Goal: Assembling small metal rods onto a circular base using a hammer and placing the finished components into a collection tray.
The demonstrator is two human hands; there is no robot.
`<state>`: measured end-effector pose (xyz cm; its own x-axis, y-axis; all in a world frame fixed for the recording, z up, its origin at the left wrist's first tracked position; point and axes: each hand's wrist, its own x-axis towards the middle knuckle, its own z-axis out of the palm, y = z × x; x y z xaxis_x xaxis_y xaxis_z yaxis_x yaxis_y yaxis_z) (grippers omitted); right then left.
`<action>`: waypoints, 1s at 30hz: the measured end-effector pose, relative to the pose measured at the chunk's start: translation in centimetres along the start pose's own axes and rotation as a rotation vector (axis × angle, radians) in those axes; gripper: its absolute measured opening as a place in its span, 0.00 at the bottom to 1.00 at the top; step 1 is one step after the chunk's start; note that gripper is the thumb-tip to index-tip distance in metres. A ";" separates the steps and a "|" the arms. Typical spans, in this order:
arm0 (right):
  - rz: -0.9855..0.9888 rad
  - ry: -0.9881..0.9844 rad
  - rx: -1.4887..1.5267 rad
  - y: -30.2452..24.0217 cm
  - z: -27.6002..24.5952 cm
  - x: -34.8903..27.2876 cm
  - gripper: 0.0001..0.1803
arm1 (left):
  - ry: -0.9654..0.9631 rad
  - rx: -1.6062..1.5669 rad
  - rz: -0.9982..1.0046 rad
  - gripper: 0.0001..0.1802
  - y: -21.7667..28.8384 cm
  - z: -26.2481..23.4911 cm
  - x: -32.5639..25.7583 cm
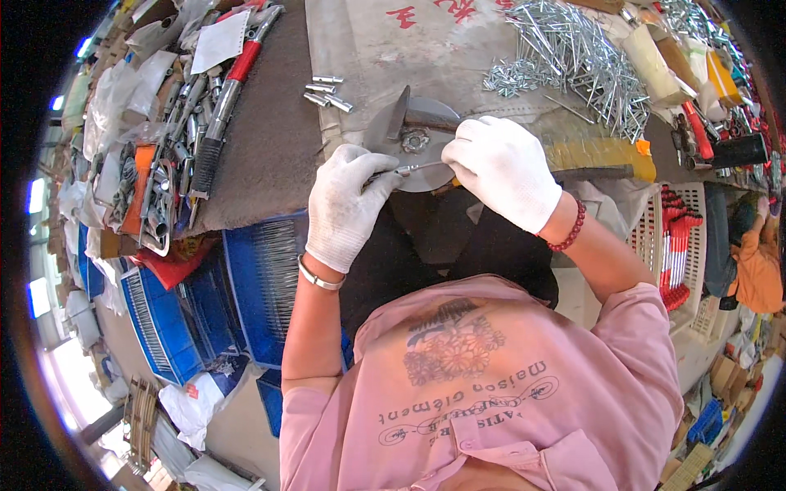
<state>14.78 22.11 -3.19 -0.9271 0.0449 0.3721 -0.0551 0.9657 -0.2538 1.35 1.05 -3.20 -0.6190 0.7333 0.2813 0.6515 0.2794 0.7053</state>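
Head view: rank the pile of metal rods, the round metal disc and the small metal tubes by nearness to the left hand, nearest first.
From the left hand:
1. Round metal disc, just to its right.
2. Small metal tubes, above it in the picture.
3. Pile of metal rods, at upper right.

I see bright windows (75,372) down the left, blown out white. Pale floor (255,425) below, desk (274,123) top dull brown and grey.
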 end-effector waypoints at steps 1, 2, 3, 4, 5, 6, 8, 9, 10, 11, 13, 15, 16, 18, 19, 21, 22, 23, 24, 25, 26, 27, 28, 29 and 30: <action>-0.006 0.005 0.009 0.1 0.1 0.0 0.02 | -0.002 0.000 0.000 0.07 -0.2 0.1 -0.1; -0.011 0.010 0.017 0.1 0.1 -0.1 0.02 | -0.002 -0.029 -0.006 0.08 -0.4 0.3 -0.1; -0.008 0.009 0.017 0.2 0.2 -0.2 0.02 | -0.003 -0.058 -0.012 0.08 -0.5 0.5 -0.2; -0.015 0.028 0.031 0.3 0.3 -0.2 0.02 | -0.006 -0.059 -0.012 0.08 -0.7 0.6 -0.2; -0.025 0.048 0.046 0.3 0.4 -0.2 0.02 | 0.002 -0.075 -0.019 0.08 -0.8 0.7 -0.2; -0.025 0.048 0.048 0.4 0.5 -0.2 0.02 | 0.011 -0.092 -0.027 0.09 -0.9 0.7 -0.2; -0.052 0.040 0.073 0.5 0.6 -0.2 0.01 | 0.012 -0.068 -0.019 0.09 -0.9 0.7 -0.3; -0.051 0.040 0.072 0.6 0.7 -0.2 0.01 | 0.014 -0.047 -0.011 0.09 -0.9 0.7 -0.3; -0.048 0.036 0.103 0.6 0.7 -0.1 0.01 | 0.013 -0.048 -0.008 0.09 -0.9 0.8 -0.2; -0.042 0.032 0.132 0.6 0.8 0.0 0.01 | 0.026 -0.070 -0.004 0.09 -0.9 0.9 -0.2; -0.068 0.034 0.099 0.8 1.2 0.4 0.02 | 0.036 -0.098 0.009 0.08 -0.9 1.1 -0.2; -0.094 0.036 0.053 0.8 1.3 0.8 0.02 | 0.053 -0.099 0.021 0.08 -0.8 1.1 -0.2; -0.082 0.031 0.073 0.5 1.3 0.8 0.03 | 0.051 -0.110 0.034 0.08 -0.7 1.0 -0.3; -0.079 0.066 0.121 0.4 1.1 0.5 0.04 | 0.021 -0.045 0.013 0.08 -0.4 0.5 -0.3; -0.075 0.068 0.104 1.1 0.7 0.4 0.04 | 0.022 -0.057 0.026 0.08 -0.3 0.5 -0.3; 0.053 0.199 0.053 2.9 -0.3 -0.1 0.04 | 0.035 -0.028 0.039 0.08 -0.1 0.4 -0.4; 0.148 0.232 0.010 5.0 -0.6 -0.2 0.04 | 0.023 -0.022 0.047 0.07 0.0 0.2 -0.3; 0.213 0.237 -0.061 6.7 -1.2 -0.2 0.04 | 0.026 -0.024 0.049 0.07 0.2 0.1 -0.3; 0.297 0.188 -0.088 7.9 -1.7 -0.2 0.04 | 0.006 -0.021 0.043 0.08 0.2 0.0 -0.3; 0.380 0.138 -0.113 8.8 -2.1 -0.1 0.05 | -0.014 -0.017 0.037 0.08 0.2 0.0 -0.4; 0.382 0.141 -0.119 9.5 -2.0 0.1 0.05 | -0.015 -0.021 0.043 0.08 0.2 0.1 -0.3; 0.369 0.105 -0.159 10.1 -1.6 0.1 0.05 | -0.001 -0.036 0.052 0.08 0.2 0.2 -0.3; 0.356 0.068 -0.199 10.5 -1.4 0.1 0.05 | 0.013 -0.051 0.062 0.08 0.2 0.3 -0.3; 0.353 0.069 -0.200 10.7 -1.0 0.3 0.05 | 0.016 -0.051 0.062 0.08 0.3 0.4 -0.2; 0.355 0.066 -0.211 10.7 -0.7 0.5 0.05 | 0.027 -0.056 0.064 0.08 0.3 0.4 -0.1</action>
<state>13.98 32.65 -5.14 -0.8485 0.3944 0.3527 0.3474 0.9181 -0.1907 1.85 1.30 -3.28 -0.5887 0.7313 0.3443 0.6654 0.1965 0.7202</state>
